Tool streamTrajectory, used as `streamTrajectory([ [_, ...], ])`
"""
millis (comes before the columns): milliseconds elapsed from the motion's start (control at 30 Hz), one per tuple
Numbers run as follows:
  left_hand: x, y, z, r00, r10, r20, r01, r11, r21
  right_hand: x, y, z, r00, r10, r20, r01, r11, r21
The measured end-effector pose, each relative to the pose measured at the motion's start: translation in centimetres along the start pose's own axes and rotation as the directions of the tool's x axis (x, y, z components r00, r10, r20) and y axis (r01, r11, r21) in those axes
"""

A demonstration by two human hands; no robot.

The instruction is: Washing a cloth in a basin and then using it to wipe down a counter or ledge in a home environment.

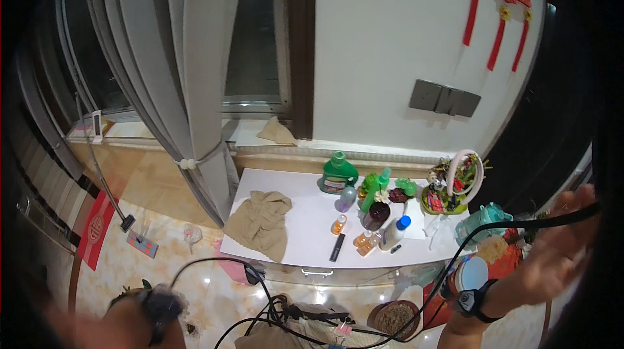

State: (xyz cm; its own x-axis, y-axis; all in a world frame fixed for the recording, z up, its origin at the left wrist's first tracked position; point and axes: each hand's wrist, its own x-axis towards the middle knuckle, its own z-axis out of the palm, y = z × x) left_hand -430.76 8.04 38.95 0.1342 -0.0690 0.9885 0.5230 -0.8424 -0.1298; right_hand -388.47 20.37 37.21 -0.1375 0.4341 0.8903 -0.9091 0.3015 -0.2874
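My left hand (71,323) is a blur at the lower left edge, with a dark band on its wrist; its fingers cannot be made out. My right hand (552,255) is raised at the right edge, wearing a black wristwatch (469,301). A thick black cable (520,224) crosses the right hand near its fingers, which fade into the dark rim, so I cannot tell whether they grip it. The cable loops down to a tangle in front of me. A white table (302,219) stands ahead, apart from both hands, bearing a crumpled beige cloth (263,222) at its left.
On the table stand a green jug (338,173), a blue-capped white bottle (393,233), small orange bottles, a black tube (337,247) and a decorated basket (445,196). A brown bowl (396,320) sits below. At left are a grey curtain (188,89) and a flat mop (142,243).
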Motion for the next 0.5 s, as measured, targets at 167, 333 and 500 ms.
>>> streamTrajectory([
  [167,-20.7,-11.3,4.1,0.416,-0.851,0.319,0.716,0.524,0.462,-8.0,9.9,-8.3,0.780,-0.197,-0.594,-0.390,0.590,-0.707],
  [333,-34.1,-12.7,7.6,0.055,-0.806,0.589,0.330,0.572,0.751,-14.8,11.3,-10.4,0.666,-0.071,-0.743,-0.604,0.533,-0.593],
  [500,-37.1,-16.6,8.5,-0.122,-0.749,0.651,0.205,0.622,0.755,-16.1,12.0,-10.6,0.562,-0.108,-0.820,-0.678,0.507,-0.532],
])
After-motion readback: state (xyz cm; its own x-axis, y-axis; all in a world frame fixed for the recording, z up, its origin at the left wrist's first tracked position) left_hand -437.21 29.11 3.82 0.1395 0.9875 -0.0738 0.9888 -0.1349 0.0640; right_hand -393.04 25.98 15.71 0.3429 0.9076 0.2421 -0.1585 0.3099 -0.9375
